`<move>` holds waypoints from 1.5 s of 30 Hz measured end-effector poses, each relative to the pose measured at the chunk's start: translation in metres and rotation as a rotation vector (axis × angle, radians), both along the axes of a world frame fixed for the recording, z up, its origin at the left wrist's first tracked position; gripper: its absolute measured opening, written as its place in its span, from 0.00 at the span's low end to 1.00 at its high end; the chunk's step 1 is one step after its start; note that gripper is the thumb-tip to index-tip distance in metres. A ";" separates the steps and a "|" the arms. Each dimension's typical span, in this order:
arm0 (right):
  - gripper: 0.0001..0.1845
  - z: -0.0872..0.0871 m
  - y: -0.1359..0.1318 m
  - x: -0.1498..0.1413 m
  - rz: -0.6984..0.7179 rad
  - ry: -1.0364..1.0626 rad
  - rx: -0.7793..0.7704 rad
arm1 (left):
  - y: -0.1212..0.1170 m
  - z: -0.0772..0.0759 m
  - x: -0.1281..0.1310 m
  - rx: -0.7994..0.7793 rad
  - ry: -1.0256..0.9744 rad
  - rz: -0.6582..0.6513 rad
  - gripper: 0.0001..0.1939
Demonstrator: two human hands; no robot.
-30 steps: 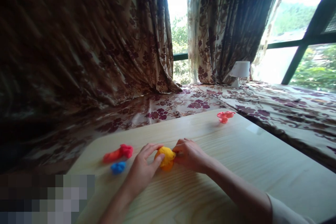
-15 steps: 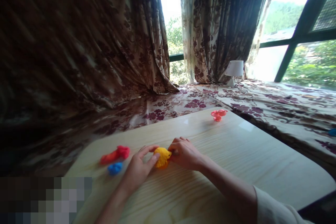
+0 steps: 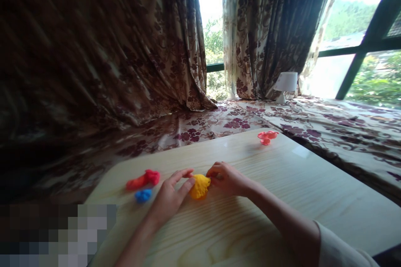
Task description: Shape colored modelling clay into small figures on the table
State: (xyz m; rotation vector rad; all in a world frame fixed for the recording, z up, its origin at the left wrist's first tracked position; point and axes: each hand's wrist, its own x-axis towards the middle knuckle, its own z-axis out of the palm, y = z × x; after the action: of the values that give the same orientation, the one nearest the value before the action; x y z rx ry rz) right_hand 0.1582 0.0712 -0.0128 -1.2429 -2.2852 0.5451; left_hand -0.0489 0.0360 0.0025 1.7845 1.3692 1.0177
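Note:
A yellow lump of modelling clay [image 3: 199, 186] rests on the pale wooden table [image 3: 282, 192]. My left hand [image 3: 171, 197] lies beside it on the left, fingers stretched out and fingertips touching the lump. From the right, my right hand [image 3: 226, 178] pinches the top edge of the lump with curled fingers. A red clay piece [image 3: 143, 179] and a small blue clay piece [image 3: 143, 195] sit to the left of my left hand.
A pink clay shape [image 3: 267, 137] lies near the table's far edge. Floral fabric [image 3: 328, 121] covers the ledge behind, with a small white lamp [image 3: 285, 84] by the window. Heavy patterned curtains [image 3: 94, 50] hang at the back and left.
My left fingers have straightened and now rest against the lump instead of cupping it. My right hand has shifted slightly up onto its upper edge. The view swayed a little.

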 end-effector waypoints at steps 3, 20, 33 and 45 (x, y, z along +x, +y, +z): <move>0.12 -0.001 -0.001 0.006 0.029 0.034 0.004 | 0.004 -0.002 -0.006 0.006 -0.029 0.022 0.22; 0.16 -0.018 0.025 -0.025 0.058 0.196 0.051 | 0.007 -0.001 -0.006 0.147 -0.152 0.143 0.17; 0.18 0.002 0.044 0.003 0.039 0.227 -0.120 | 0.035 -0.010 -0.020 0.072 -0.086 0.278 0.13; 0.15 0.003 0.059 -0.034 -0.085 0.331 -0.495 | 0.074 0.010 0.002 -0.389 0.023 0.064 0.13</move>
State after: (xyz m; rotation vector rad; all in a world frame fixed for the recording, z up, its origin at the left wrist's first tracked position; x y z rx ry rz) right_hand 0.1241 0.1301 -0.0103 -1.3379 -1.8687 1.2383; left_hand -0.0465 0.1095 0.0127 1.4752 1.5268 0.7044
